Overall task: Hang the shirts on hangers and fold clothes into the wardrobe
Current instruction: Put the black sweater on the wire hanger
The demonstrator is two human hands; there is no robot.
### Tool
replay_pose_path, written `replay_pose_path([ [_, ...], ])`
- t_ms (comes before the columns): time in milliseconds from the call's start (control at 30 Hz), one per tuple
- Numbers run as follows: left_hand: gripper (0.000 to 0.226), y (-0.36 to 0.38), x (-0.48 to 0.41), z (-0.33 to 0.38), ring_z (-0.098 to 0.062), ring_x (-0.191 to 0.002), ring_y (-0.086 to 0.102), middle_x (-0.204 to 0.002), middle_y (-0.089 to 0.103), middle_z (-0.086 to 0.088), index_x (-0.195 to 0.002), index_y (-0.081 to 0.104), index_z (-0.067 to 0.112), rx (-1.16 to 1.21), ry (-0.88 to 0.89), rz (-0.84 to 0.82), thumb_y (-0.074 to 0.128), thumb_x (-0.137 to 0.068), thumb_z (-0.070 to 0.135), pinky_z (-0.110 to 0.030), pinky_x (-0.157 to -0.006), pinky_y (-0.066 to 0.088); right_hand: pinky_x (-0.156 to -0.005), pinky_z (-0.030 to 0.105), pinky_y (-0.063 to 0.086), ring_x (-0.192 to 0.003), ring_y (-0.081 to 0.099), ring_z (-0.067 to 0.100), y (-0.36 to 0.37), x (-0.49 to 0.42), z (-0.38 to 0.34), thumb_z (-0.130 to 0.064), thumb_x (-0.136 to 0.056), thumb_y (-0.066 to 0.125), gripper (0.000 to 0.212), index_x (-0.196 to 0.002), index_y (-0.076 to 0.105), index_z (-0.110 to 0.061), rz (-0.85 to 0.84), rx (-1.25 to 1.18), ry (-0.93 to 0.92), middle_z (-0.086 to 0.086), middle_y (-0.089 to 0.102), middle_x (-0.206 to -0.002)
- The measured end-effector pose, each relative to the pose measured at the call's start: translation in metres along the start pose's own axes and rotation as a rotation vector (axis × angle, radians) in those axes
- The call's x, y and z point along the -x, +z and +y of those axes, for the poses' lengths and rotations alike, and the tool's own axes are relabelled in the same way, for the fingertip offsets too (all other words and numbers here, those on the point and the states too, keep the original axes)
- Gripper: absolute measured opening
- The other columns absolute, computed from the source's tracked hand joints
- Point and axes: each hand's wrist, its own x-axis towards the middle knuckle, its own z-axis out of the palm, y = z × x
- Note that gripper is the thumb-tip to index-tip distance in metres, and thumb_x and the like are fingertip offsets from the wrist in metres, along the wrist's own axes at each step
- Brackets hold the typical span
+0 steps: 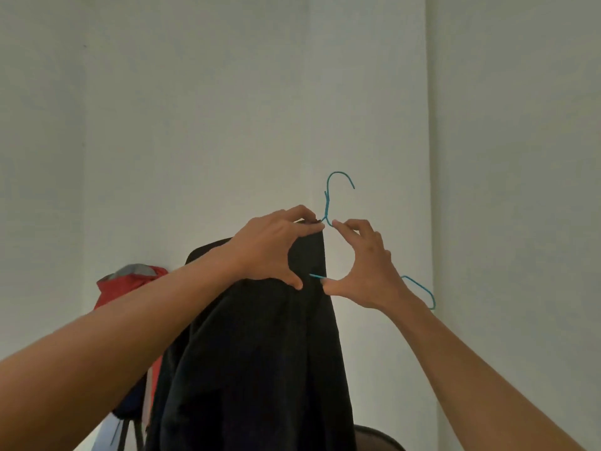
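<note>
One blue wire hanger [329, 203], one black shirt [260, 353], both raised before a bare white wall [195, 109]. My left hand [270, 252] pinches the shirt's top edge at the hanger neck. My right hand [364, 271] pinches the hanger. The hanger's right shoulder is uncovered; the fabric hangs limp and dark.

Blue wire hanger [329, 203], hook upward, raised before a pale wall [195, 109]. Black garment [260, 353] draped over its left side, pinched by left hand [270, 252]; right hand [367, 271] grips the hanger. Red bag [126, 283] behind, lower left.
</note>
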Motion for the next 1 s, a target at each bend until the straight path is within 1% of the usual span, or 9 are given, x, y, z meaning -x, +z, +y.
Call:
replay_pose_path([
  [133,0.101,-0.032,-0.008,-0.009,-0.013,-0.122,0.05,-0.148,0.034,0.014,-0.15,0.04,0.029,-0.062,-0.012,0.117,0.083,-0.062,0.054,-0.028,-0.083,0.048,-0.108,0.046,0.029,-0.139,0.03,0.017,-0.011,-0.009,-0.018,-0.055,-0.064,0.082,0.099,-0.15,0.036,-0.034,0.25,0.115,-0.089,-0.007,0.029,-0.153],
  [233,0.101,-0.054,-0.012,-0.017,-0.015,-0.122,0.051,-0.148,0.036,0.011,-0.148,0.042,0.026,-0.039,-0.059,0.171,0.084,-0.061,0.054,-0.028,-0.084,0.047,-0.101,0.044,0.035,-0.127,0.043,0.019,-0.003,0.005,-0.037,-0.054,-0.071,0.077,0.062,-0.127,0.061,-0.032,0.519,0.141,-0.178,-0.002,0.047,-0.135],
  [333,0.101,-0.072,-0.013,-0.025,-0.016,-0.122,0.052,-0.146,0.039,0.01,-0.146,0.045,0.027,-0.026,-0.096,0.222,0.086,-0.059,0.054,-0.033,-0.087,0.049,-0.088,0.034,0.035,-0.109,0.047,0.012,0.012,0.017,-0.048,-0.052,-0.085,0.066,0.037,-0.119,0.064,-0.038,0.348,0.067,-0.186,-0.009,0.049,-0.117],
  [433,0.101,-0.085,-0.011,-0.031,-0.016,-0.123,0.051,-0.143,0.041,0.009,-0.145,0.048,0.026,-0.002,-0.121,0.254,0.087,-0.057,0.055,-0.034,-0.089,0.049,-0.088,0.032,0.028,-0.109,0.044,0.011,0.015,0.016,-0.051,-0.053,-0.096,0.047,0.034,-0.125,0.06,-0.042,0.131,0.065,-0.133,-0.012,0.045,-0.114],
  [567,0.099,-0.094,-0.005,-0.039,-0.017,-0.121,0.052,-0.14,0.044,0.007,-0.143,0.051,0.026,-0.008,-0.14,0.278,0.087,-0.055,0.057,-0.035,-0.09,0.049,-0.09,0.031,0.034,-0.096,0.053,0.007,0.003,0.009,-0.049,-0.072,-0.081,0.052,0.04,-0.101,0.061,-0.038,0.117,0.016,-0.032,-0.018,0.052,-0.106],
  [633,0.098,-0.095,-0.002,-0.043,-0.016,-0.12,0.053,-0.137,0.045,0.008,-0.14,0.052,0.026,0.01,-0.151,0.29,0.086,-0.054,0.058,-0.036,-0.091,0.05,-0.085,0.023,0.044,-0.089,0.058,0.007,-0.004,0.005,-0.044,-0.054,-0.078,0.073,0.027,-0.09,0.059,-0.034,0.17,-0.163,0.013,-0.016,0.056,-0.098],
  [700,0.097,-0.094,0.002,-0.046,-0.015,-0.117,0.054,-0.134,0.045,0.01,-0.137,0.053,0.027,0.021,-0.159,0.296,0.085,-0.052,0.06,-0.038,-0.091,0.051,-0.081,0.016,0.051,-0.089,0.062,0.003,-0.013,0.001,-0.038,-0.022,-0.084,0.076,0.015,-0.087,0.064,-0.029,0.244,-0.414,0.048,-0.015,0.063,-0.093],
  [867,0.095,-0.082,0.014,-0.055,-0.012,-0.112,0.054,-0.129,0.043,0.014,-0.133,0.052,0.029,0.065,-0.172,0.308,0.084,-0.05,0.063,-0.035,-0.088,0.052,-0.08,0.018,0.054,-0.089,0.066,0.003,-0.035,-0.007,-0.033,-0.014,-0.093,0.069,0.021,-0.103,0.059,-0.029,0.453,-0.776,0.285,-0.02,0.065,-0.093],
  [1000,0.095,-0.066,0.022,-0.054,-0.01,-0.109,0.055,-0.129,0.04,0.019,-0.131,0.051,0.031,0.086,-0.187,0.333,0.085,-0.048,0.064,-0.039,-0.088,0.054,-0.083,0.02,0.049,-0.085,0.06,0.001,-0.039,-0.012,-0.036,-0.018,-0.09,0.074,0.065,-0.142,0.037,-0.032,0.6,-0.902,0.421,-0.016,0.058,-0.099],
])
